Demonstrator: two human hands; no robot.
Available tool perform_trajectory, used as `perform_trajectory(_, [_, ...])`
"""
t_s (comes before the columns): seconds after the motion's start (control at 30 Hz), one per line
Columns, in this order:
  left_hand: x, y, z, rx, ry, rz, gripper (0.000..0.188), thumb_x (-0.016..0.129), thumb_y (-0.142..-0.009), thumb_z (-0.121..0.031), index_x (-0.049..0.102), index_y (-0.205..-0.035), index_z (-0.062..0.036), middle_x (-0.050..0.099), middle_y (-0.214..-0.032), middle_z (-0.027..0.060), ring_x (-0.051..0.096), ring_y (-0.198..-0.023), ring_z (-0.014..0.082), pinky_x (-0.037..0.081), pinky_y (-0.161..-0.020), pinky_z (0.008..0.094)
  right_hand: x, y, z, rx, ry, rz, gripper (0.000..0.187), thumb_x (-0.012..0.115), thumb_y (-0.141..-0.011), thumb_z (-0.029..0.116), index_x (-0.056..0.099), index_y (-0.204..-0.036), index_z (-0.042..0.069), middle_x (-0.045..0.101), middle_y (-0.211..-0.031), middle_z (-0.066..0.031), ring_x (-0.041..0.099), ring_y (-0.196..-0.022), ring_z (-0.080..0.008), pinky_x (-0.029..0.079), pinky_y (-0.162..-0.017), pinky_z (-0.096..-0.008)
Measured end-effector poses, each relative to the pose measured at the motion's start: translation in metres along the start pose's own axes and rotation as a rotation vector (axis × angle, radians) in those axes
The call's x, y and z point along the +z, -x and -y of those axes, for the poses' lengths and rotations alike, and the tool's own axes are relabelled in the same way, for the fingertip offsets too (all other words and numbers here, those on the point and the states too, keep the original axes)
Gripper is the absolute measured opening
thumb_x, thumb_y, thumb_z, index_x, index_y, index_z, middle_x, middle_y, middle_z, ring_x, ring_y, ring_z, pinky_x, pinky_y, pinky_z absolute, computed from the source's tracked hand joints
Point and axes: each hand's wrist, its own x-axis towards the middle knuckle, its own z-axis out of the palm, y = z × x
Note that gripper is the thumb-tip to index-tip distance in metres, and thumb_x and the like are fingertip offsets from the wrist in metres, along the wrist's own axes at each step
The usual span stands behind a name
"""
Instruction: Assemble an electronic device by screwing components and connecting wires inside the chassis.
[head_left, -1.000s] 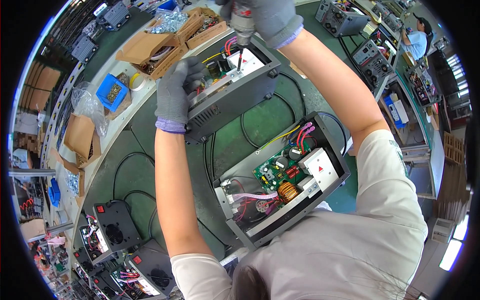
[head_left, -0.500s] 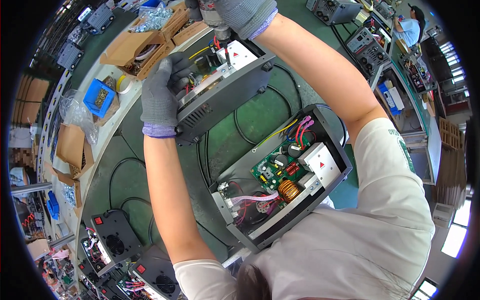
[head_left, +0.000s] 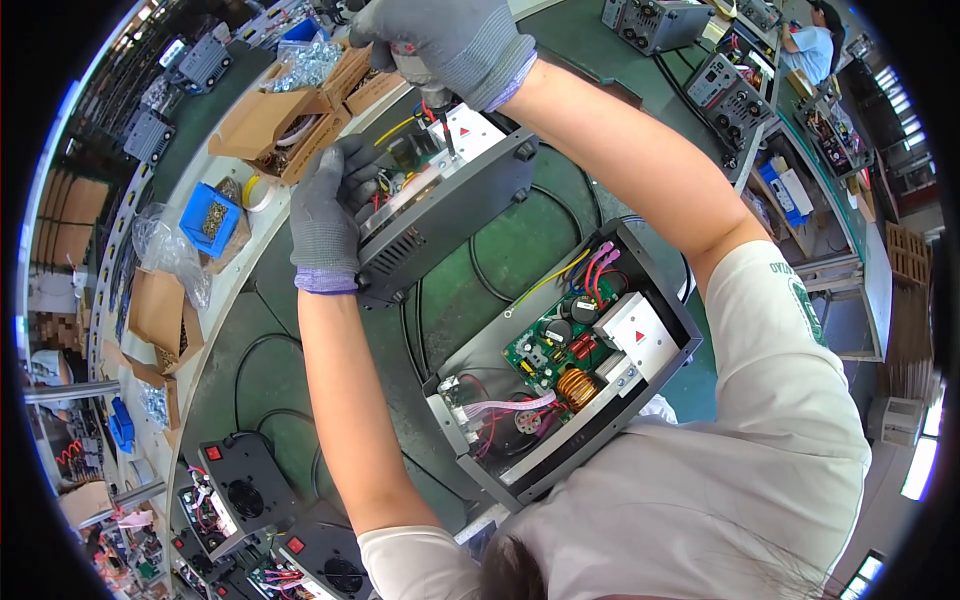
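Bench (head_left: 275, 378) bears a casing (head_left: 455, 208); left hand (head_left: 328, 212) curls over its end, grip unclear; right hand (head_left: 450, 42) clasps driver (head_left: 422, 72) above.

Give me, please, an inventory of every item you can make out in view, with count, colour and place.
Worktop: one, green, centre
Far unit: one, dark grey, upper middle
Near unit: one, dark grey, right of centre
Circuit board: one, green, inside near unit
Power driver: one, silver-grey, over far unit
Switched units: several, black, lower left
Background units: several, grey, upper left and upper right
Cables: several, black, on worktop
Cardboard boxes: several, brown, left
Blue bins: at least two, blue, left
Tape roll: one, yellow-white, left
Co-worker: one, blue top, upper right
Left hand: one, grey-gloved, at far unit's left end
Right hand: one, grey-gloved, around power driver
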Motion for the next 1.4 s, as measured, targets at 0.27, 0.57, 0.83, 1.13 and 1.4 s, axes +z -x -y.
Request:
perform_trajectory(0.27, [-0.010, -0.008, 0.010, 0.045, 0.045, 0.024, 0.042, 0.052, -0.107, -0.030, 0.062, -0.132, 0.0024, 0.071, -0.115, 0.0135, 0.067, -0.096, 0.0170, 0.054, -0.082, 0.0291, 0.003, 0.002, 0.005, -0.146, 0.414, -0.012, 0.044, 0.075, -0.081, 0.036, 0.070, -0.110, 0.004, 0.071, -0.094, -0.0127, 0.069, -0.084, -0.0250, 0.055, -0.081, -0.0402])
perform_trajectory(0.57, [-0.013, -0.001, 0.003, 0.278, 0.008, -0.054, 0.052, 0.048, -0.108, -0.036, 0.053, -0.140, 0.0049, 0.064, -0.129, 0.0169, 0.064, -0.103, 0.0207, 0.052, -0.090, 0.0340, 0.017, -0.018, 0.040, -0.076, -0.018, -0.062, 0.045, 0.084, -0.067, 0.037, 0.074, -0.096, 0.003, 0.073, -0.079, -0.0127, 0.072, -0.078, -0.0238, 0.058, -0.078, -0.0363])
perform_trajectory(0.83, [0.077, 0.105, -0.080, 0.393, -0.350, 0.352, 0.089, 0.049, -0.095, -0.078, 0.056, -0.126, 0.0045, 0.065, -0.105, 0.0101, 0.060, -0.078, 0.0156, 0.047, -0.066, 0.0284, -0.018, 0.063, 0.110, 0.096, -0.460, 0.179, 0.035, 0.089, -0.068, 0.023, 0.072, -0.093, 0.006, 0.070, -0.076, -0.0060, 0.069, -0.069, -0.0163, 0.057, -0.067, -0.0330])
perform_trajectory(1.13, [0.096, 0.212, -0.112, 0.635, -0.912, -0.136, 0.059, 0.085, -0.088, -0.033, 0.065, -0.126, 0.0065, 0.071, -0.105, 0.0061, 0.064, -0.090, 0.0106, 0.053, -0.080, 0.0268, -0.131, 0.129, 0.204, -0.019, 0.429, 0.627, 0.043, 0.070, -0.091, 0.044, 0.077, -0.097, 0.002, 0.074, -0.083, -0.0121, 0.070, -0.071, -0.0233, 0.053, -0.062, -0.0377])
perform_trajectory(1.4, [0.110, 0.284, -0.038, 0.964, -1.680, -0.139, 0.061, 0.071, -0.062, -0.019, 0.076, -0.123, -0.0198, 0.061, -0.074, -0.0016, 0.053, -0.053, 0.0159, 0.036, -0.050, 0.0321, -0.134, 0.169, 0.127, -0.035, 0.699, 1.182, 0.059, 0.081, -0.080, 0.051, 0.068, -0.115, 0.005, 0.068, -0.099, -0.0175, 0.066, -0.093, -0.0392, 0.053, -0.076, -0.0449])
